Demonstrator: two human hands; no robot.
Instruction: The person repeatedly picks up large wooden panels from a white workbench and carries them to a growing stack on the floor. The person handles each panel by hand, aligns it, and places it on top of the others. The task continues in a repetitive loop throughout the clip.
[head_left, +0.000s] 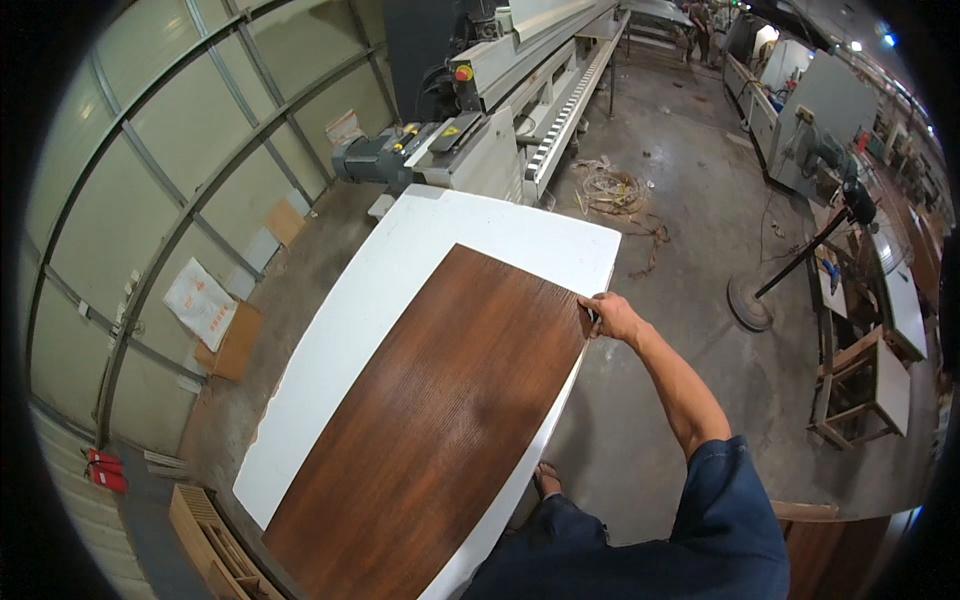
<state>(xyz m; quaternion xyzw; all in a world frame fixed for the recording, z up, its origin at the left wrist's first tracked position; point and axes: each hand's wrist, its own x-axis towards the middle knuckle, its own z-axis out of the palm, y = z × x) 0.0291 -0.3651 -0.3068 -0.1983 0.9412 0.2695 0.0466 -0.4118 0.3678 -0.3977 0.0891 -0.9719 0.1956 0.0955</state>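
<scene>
right grip [614, 317]: holding brown wood-grain panel [430, 400] by corner, centre-right | lies on white board [385, 270] | left grip: can't tell

Panel [430, 400] on board [385, 285]; machine [540, 62] behind, carton [231, 342] left

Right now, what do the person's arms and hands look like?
The right hand is bare, with no glove. The forearm is bare too, with no watch or band showing. Above it is a loose, short, dark blue sleeve. The left hand isn't in the picture.
</scene>
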